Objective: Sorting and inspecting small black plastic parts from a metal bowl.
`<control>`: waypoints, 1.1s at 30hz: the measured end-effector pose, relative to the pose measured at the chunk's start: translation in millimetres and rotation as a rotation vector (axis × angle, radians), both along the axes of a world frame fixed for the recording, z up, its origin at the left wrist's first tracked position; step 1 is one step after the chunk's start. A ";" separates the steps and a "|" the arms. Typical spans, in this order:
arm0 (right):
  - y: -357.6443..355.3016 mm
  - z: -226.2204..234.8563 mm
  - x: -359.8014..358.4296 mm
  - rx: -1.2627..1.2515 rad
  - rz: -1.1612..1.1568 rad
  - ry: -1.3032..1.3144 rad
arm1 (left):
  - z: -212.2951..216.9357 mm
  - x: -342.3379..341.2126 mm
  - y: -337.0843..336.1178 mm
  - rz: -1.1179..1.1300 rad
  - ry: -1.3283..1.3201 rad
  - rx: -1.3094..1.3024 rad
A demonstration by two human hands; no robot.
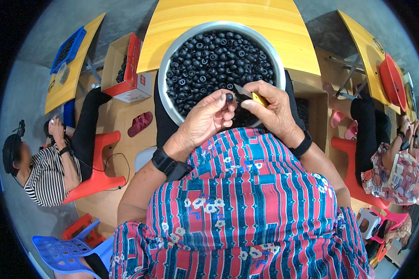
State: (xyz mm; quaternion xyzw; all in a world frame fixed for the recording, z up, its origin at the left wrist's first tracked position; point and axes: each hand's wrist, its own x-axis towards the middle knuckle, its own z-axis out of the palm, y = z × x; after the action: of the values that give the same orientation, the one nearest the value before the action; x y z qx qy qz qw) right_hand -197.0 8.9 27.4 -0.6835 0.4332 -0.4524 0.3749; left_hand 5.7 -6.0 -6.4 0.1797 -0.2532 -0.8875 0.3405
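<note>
Black bead [229, 98] pinched in left hand [208, 117] fingertips, right hand [271, 110] gripping yellow-handled knife [249, 94] (blade angled twd bead).

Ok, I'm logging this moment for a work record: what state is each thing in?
left hand: pinching a small black piece
right hand: gripping a yellow-handled knife, blade toward the piece
metal bowl: on the lap, nearly full of black pieces
cardboard box: open
</note>
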 end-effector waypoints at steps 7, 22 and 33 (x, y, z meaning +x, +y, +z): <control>-0.4 -1.1 -2.4 -0.154 0.070 0.260 | 5.0 -0.1 1.7 0.010 0.052 -0.010; -0.8 -1.5 -1.1 -0.192 0.056 0.325 | 5.5 -0.4 3.3 0.019 0.012 -0.040; -0.7 0.7 -2.2 -0.197 0.059 0.336 | 4.4 -0.5 2.1 0.010 0.023 -0.069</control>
State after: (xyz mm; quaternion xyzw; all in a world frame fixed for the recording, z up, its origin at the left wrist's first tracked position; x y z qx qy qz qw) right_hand -199.2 8.3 28.1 -0.7952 0.4230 -0.3610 0.2418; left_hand 5.2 -3.9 -2.0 0.1588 -0.2786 -0.8786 0.3538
